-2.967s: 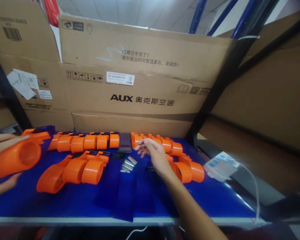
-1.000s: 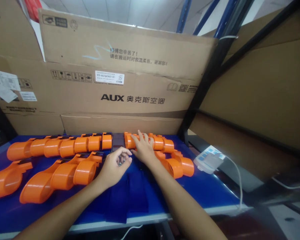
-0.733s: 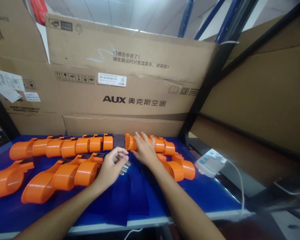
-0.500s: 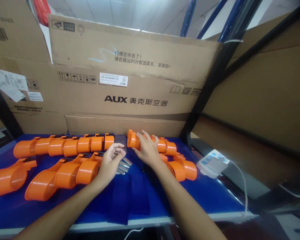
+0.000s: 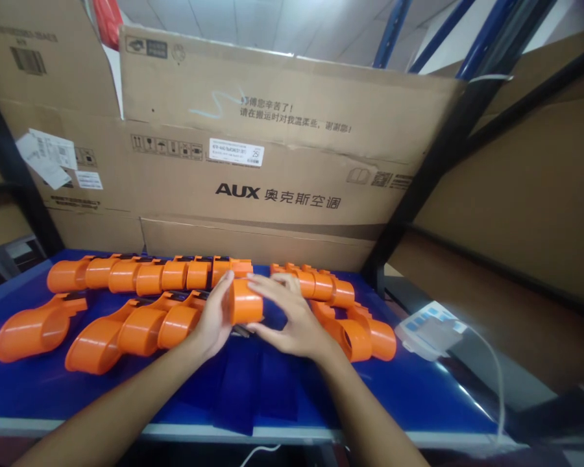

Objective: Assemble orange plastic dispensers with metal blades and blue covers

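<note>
Orange ring-shaped piece (image 5: 246, 302), one: clasped between left grip (image 5: 213, 321), at its left side, and right grip (image 5: 294, 319), fingers and thumb on its right edge. Metal strips (image 5: 242, 331): just below the held piece, mostly hidden; count not legible. Dark blue flat strips (image 5: 234, 392): nearer the wearer than both grips, on blue worktop (image 5: 399, 395). Orange pieces, back row (image 5: 148, 279): left of and beyond left grip. Orange pieces, right group (image 5: 357, 338): right of right grip. White-and-clear box (image 5: 432, 329), corded: farther right.
</note>
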The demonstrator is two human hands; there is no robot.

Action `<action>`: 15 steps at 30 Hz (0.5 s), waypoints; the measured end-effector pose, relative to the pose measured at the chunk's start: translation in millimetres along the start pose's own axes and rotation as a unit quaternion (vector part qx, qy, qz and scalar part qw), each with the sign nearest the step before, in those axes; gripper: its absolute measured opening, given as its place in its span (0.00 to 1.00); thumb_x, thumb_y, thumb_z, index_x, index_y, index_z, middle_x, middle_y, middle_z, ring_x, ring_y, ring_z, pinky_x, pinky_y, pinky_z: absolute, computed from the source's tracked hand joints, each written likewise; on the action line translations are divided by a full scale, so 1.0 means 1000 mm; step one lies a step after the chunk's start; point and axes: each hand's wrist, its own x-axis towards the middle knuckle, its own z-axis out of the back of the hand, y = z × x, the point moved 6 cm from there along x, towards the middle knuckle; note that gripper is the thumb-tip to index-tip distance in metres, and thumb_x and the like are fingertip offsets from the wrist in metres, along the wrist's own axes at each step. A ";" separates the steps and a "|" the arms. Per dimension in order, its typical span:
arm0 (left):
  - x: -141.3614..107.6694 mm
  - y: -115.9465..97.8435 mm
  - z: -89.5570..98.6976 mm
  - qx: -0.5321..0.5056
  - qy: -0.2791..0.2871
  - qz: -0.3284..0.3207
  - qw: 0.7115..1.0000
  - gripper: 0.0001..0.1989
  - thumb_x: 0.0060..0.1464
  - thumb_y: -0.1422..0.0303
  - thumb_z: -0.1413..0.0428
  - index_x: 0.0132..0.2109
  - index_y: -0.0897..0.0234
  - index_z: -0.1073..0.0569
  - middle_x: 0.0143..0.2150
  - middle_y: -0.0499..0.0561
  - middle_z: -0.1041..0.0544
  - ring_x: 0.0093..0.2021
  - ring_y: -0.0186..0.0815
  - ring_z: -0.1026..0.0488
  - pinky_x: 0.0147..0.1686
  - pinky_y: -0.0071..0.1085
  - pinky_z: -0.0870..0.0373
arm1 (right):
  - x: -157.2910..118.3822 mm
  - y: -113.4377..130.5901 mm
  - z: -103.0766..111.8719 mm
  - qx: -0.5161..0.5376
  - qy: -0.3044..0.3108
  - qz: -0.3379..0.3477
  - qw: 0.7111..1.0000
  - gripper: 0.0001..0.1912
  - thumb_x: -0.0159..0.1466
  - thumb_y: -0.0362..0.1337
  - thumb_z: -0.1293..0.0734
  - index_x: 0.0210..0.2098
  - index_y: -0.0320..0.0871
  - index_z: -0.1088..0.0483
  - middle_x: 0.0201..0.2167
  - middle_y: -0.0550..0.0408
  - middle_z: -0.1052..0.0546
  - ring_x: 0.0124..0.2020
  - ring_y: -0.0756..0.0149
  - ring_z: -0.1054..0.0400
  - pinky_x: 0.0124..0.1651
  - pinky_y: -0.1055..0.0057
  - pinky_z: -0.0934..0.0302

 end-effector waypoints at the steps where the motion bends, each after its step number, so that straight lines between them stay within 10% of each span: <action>1: -0.001 -0.001 0.003 0.003 -0.016 0.002 1.000 0.23 0.55 0.56 0.35 0.54 0.63 0.23 0.50 0.56 0.17 0.52 0.47 0.21 0.53 0.39 0.25 | 0.000 0.002 -0.002 0.017 0.011 0.003 1.000 0.39 0.63 0.47 0.26 0.70 0.53 0.40 0.64 0.48 0.28 0.60 0.49 0.34 0.63 0.48 0.40; 7: -0.010 -0.006 0.005 0.051 -0.037 0.055 0.997 0.27 0.55 0.53 0.38 0.54 0.68 0.25 0.38 0.57 0.17 0.28 0.40 0.20 0.28 0.32 0.24 | -0.002 -0.021 0.005 0.032 -0.030 -0.117 0.992 0.20 0.74 0.46 0.40 0.60 0.47 0.29 0.54 0.47 0.22 0.53 0.54 0.29 0.57 0.55 0.35; 15: -0.012 -0.004 0.002 0.087 -0.034 0.069 0.993 0.32 0.54 0.48 0.38 0.58 0.66 0.29 0.32 0.54 0.18 0.24 0.40 0.21 0.22 0.30 0.29 | -0.020 -0.053 -0.040 -0.214 0.210 -0.196 0.934 0.11 0.69 0.43 0.33 0.41 0.44 0.20 0.40 0.47 0.19 0.43 0.55 0.27 0.48 0.63 0.38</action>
